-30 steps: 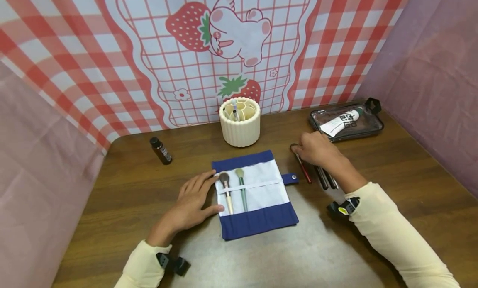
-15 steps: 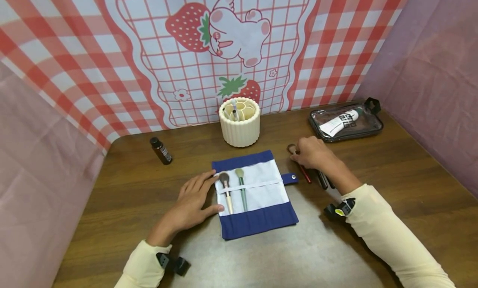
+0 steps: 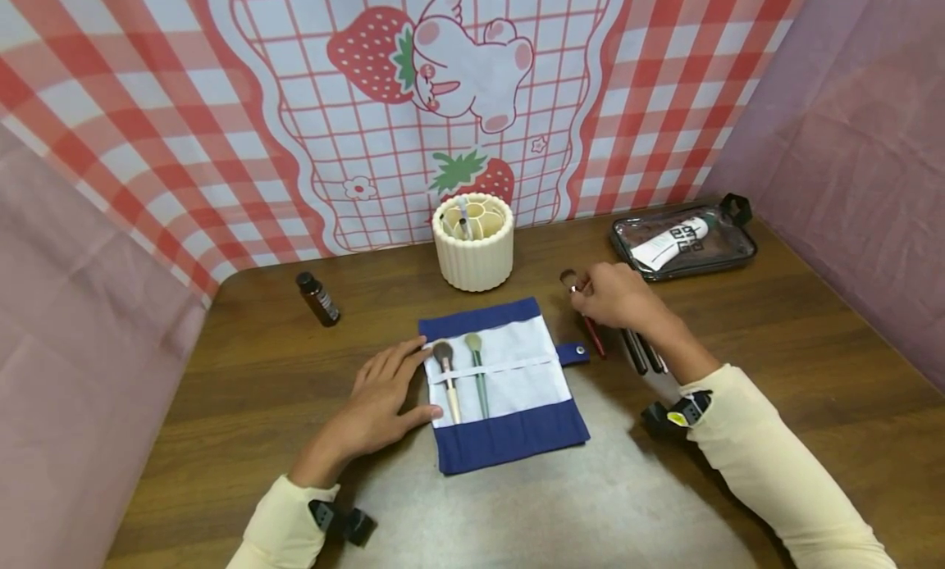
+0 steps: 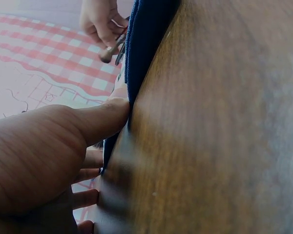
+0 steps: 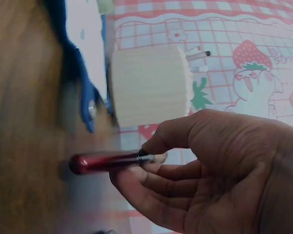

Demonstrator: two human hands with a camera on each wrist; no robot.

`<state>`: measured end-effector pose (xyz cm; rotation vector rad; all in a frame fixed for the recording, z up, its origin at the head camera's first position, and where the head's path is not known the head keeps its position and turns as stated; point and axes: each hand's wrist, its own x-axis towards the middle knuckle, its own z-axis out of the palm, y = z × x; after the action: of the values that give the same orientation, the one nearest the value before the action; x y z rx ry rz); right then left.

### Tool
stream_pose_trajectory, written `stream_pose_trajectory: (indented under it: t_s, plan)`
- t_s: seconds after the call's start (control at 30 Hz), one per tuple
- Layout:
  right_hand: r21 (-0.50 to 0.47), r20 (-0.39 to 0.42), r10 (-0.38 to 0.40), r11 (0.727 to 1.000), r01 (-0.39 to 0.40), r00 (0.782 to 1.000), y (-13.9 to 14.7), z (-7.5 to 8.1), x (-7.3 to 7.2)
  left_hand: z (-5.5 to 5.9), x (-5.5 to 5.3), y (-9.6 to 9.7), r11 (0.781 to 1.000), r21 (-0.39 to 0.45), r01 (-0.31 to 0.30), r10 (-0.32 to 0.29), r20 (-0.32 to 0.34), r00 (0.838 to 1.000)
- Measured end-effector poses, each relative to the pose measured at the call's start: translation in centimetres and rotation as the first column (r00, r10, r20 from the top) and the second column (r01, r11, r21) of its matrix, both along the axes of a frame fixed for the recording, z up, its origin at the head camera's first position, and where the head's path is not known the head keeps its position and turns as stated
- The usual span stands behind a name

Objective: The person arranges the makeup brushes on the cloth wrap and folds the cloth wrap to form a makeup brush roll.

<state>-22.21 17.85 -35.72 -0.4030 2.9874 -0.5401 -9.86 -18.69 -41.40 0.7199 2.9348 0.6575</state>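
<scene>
A blue and white fabric brush roll (image 3: 513,436) lies unfolded on the table. Under its elastic strap are a makeup brush with a pale handle (image 3: 451,389) and a green one (image 3: 480,380). My left hand (image 3: 378,401) rests along the roll's left edge, fingers spread and thumb on the border. To the right of the roll, my right hand (image 3: 618,296) pinches a red-handled makeup brush (image 5: 102,162) between thumb and fingers near its ferrule. The dark bristles (image 3: 568,279) point away from me. Several dark-handled brushes (image 3: 636,352) lie partly hidden below that hand.
A cream ribbed holder (image 3: 475,253) with a few slim items stands at the back. Left of it is a small dark bottle (image 3: 319,299). A clear pouch (image 3: 722,253) with a white tube (image 3: 668,245) lies at the back right. The roll's snap tab (image 3: 572,353) sticks out rightward.
My right hand has shifted slightly left and now pinches the red-handled brush, whose bristle end has moved up and left. My left hand and the roll have stayed put.
</scene>
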Motion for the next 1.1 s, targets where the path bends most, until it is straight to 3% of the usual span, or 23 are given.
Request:
stream_pose_trajectory:
  t_s: [0.13,0.27,0.5,0.87,1.1]
  plan:
    - [-0.127,0.044,0.037,0.991,-0.031,0.998,0.0,0.5,0.0,-0.1,0.0,0.0,1.000,0.000,0.000,0.000,0.000,1.000]
    - [-0.259,0.080,0.076,0.964,-0.053,0.994,0.0,0.6,-0.3,-0.1,0.0,0.0,1.000,-0.003,0.000,0.000,0.001,1.000]
    - [-0.513,0.171,0.160,0.857,-0.051,0.972,0.1,0.6,-0.6,-0.1,0.0,0.0,1.000,-0.008,-0.002,0.002,0.004,1.000]
    - [-0.703,0.210,0.220,0.711,-0.009,0.953,-0.7,0.6,-1.2,0.0,-0.1,0.0,1.000,-0.014,-0.006,0.006,0.012,1.000]
    - [-0.750,0.204,0.263,0.661,-0.022,0.943,-1.6,0.6,-1.1,-0.1,-0.1,0.0,1.000,-0.019,-0.008,0.008,0.013,1.000]
